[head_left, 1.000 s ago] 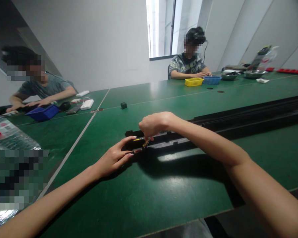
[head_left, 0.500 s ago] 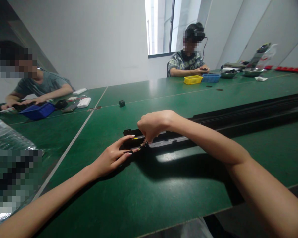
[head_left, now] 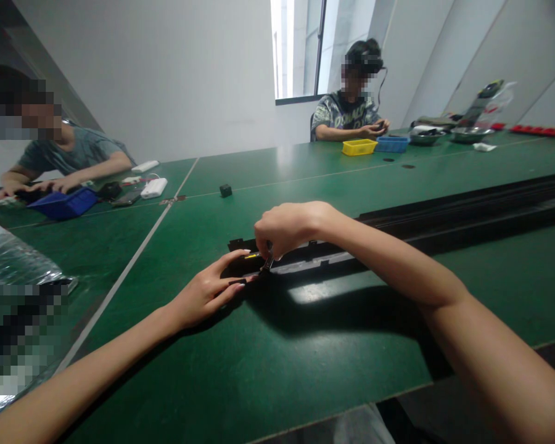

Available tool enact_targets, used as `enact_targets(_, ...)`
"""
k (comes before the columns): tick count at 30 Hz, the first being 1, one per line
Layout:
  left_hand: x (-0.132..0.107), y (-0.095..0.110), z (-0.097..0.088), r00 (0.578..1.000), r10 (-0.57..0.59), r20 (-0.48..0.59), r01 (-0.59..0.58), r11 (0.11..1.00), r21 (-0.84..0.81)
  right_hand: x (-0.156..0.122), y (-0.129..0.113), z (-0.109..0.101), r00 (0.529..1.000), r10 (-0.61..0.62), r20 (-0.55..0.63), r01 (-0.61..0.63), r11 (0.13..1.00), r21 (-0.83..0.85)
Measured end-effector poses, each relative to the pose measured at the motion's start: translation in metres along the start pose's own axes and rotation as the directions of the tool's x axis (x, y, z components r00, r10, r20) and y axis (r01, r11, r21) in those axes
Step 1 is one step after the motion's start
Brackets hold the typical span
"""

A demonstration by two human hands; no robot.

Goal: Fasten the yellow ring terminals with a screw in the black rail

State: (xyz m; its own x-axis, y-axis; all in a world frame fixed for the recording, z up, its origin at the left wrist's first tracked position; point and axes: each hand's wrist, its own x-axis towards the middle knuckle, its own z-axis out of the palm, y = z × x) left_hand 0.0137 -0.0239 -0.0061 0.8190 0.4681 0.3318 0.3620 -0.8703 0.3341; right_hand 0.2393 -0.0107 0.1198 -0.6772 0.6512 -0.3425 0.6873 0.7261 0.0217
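Observation:
A long black channel-shaped rail [head_left: 472,221] lies across the green table, its near-left end between the fingers of my left hand [head_left: 201,296]. The thumb and fingers there press on opposite sides of that end, beside a small yellow mark [head_left: 251,256]. My right hand [head_left: 289,227] is bent over the same end, fingers closed around a small shiny metal tool [head_left: 269,260]. The tool's tip points down at the rail's near edge, close to my left fingertips. The tool's exact kind and what its tip touches are too small to make out.
A small black cube [head_left: 226,190] sits beyond my hands. Crinkled clear plastic [head_left: 23,259] lies at left. Two people work across the table, near a dark blue bin [head_left: 65,205], a yellow bin [head_left: 359,147] and a light blue bin [head_left: 392,145]. Metal bowls [head_left: 472,134] stand at far right.
My right hand has shifted very slightly up and left with the metal tool, which now shows more plainly. My left hand keeps its place on the rail.

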Motion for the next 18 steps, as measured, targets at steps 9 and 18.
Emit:
enact_targets(9,0.001,0.002,-0.001,0.999,0.017,-0.026,-0.017,1.0,0.019,0.004,-0.009,0.001,0.996,0.003,-0.094,-0.01,0.997,-0.075)
enact_targets(18,0.0,0.0,0.0,0.999,0.031,-0.035,-0.031,0.999,0.016,0.012,-0.012,0.004,0.991,-0.037,-0.132,0.012,0.983,-0.182)
